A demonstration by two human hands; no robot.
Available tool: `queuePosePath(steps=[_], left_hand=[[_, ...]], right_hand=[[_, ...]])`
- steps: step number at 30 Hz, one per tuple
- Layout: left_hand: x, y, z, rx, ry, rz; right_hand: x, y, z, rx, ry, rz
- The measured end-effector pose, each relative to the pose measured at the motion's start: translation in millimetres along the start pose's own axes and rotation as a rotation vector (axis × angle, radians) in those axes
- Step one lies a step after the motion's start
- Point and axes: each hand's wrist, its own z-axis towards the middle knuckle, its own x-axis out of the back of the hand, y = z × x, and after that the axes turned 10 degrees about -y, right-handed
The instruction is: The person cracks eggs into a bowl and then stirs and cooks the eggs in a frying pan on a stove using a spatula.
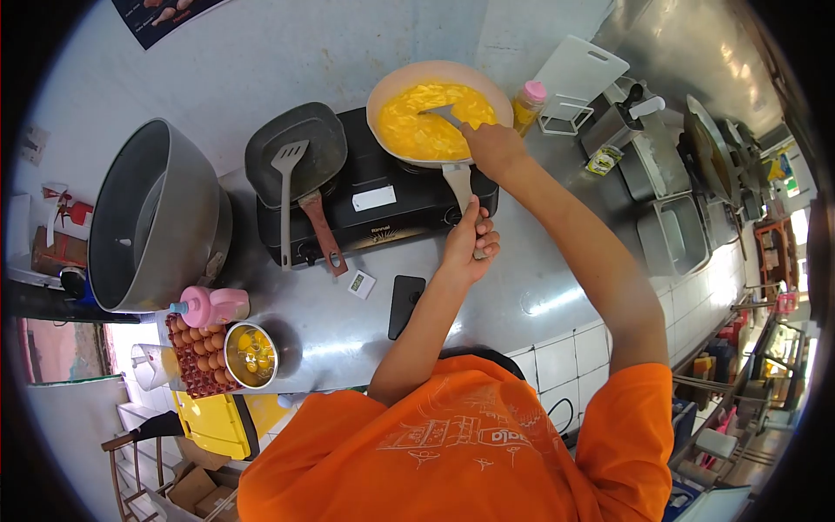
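Note:
My left hand (470,246) is wrapped round the pale handle of a cream-coloured frying pan (375,109) on the right burner of the stove (377,228). Yellow scrambled egg (416,130), partly set and partly runny, covers the pan's bottom. Over the pan's right side, my right hand (497,151) grips a grey spatula (444,112), its blade down in the egg; most of its handle is hidden by my fingers. On the left burner sits a dark square pan (268,165) with a brown handle, and a slotted turner (286,187) lies across it.
A large metal pot (165,209) stands at the left. Before it are a pink jug (209,306), a tray of eggs (204,352) and a bowl of cracked eggs (252,355). A phone (405,306) and small timer (361,284) lie in front. A pink-lidded jar (527,106) stands right of the pan.

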Motion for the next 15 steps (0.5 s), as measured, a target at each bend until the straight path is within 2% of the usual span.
queuePosePath(steps=[8, 11, 15], left_hand=[[5.1, 0.4, 0.9, 0.010, -0.030, -0.003], [2.1, 0.8, -0.4, 0.009, -0.014, 0.000], [1.2, 0.4, -1.3, 0.010, -0.012, -0.005]], right_hand=[[72.3, 21.4, -53.0, 0.035, -0.259, -0.017], [94.4, 36.3, -62.4, 0.116, -0.288, 0.049], [93.6, 7.4, -73.5, 0.170, -0.290, 0.057]])
